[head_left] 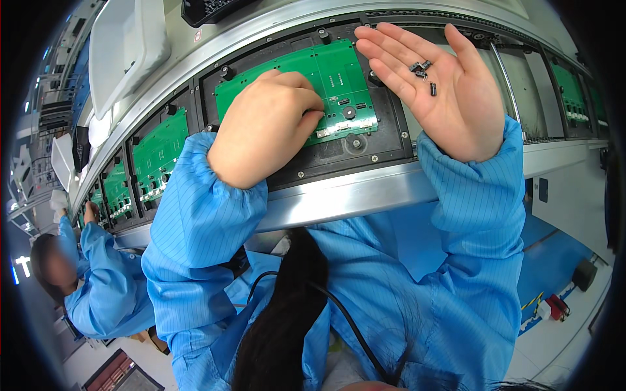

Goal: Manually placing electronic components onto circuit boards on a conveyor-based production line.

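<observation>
A green circuit board (pixel 339 58) lies in a black carrier frame (pixel 326 166) before me. My left hand (pixel 264 124) is over the board's left and middle part, fingertips pinched together close to its surface. Whatever that pinch holds is hidden. Near the fingertips, a round black part (pixel 349 113) and a few small black parts sit on the board. My right hand (pixel 450 91) hovers palm up at the board's right, fingers stretched out. Several small black cylindrical capacitors (pixel 433 89) with wire leads rest loose on its palm and finger bases.
A metal rail (pixel 352 195) runs along the near side of the line. More boards in carriers (pixel 160 153) stand to the left, another board (pixel 568 91) far right. A white bin (pixel 127 52) and a black parts tray (pixel 212 10) are behind. A co-worker (pixel 104 280) sits at left.
</observation>
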Demonstrator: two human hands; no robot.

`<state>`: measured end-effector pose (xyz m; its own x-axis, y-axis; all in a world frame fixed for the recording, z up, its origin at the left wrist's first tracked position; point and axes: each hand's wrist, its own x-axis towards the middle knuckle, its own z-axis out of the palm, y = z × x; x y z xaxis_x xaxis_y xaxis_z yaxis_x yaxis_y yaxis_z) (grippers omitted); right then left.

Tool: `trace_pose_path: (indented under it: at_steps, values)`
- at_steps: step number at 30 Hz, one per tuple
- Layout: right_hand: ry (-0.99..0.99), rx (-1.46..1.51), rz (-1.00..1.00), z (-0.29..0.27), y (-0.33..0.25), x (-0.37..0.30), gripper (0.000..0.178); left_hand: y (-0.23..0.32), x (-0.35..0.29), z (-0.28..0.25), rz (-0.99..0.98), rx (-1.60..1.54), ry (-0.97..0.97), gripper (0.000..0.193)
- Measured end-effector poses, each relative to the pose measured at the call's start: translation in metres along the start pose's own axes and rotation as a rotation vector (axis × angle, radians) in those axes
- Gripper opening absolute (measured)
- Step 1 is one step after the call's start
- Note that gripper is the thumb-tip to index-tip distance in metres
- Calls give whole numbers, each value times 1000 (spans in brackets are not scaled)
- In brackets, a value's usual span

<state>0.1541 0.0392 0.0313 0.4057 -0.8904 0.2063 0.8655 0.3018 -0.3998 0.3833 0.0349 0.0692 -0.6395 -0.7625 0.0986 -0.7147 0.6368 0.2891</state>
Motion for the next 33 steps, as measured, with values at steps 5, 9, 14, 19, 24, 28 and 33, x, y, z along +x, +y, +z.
trace_pose_path:
  at_steps: [5,9,14,19,24,28,33]
  values:
    - [115,-94,3,23,2,3,61,2,2,2,4,6,10,9]
    - [443,-388,37,54,5,10,61,3,1,2,-4,25,11,9]
    - [-53,3,-25,0,-2,-1,61,8,4,1,8,48,8,9]
    - [150,117,121,8,-15,4,61,9,5,2,20,70,7,9]
    - [114,147,125,7,-16,2,61,10,7,3,28,70,14,9]
    - [143,118,118,10,-16,1,62,12,8,5,34,77,25,9]
    - [143,109,115,10,-16,0,61,14,9,8,50,147,41,9]
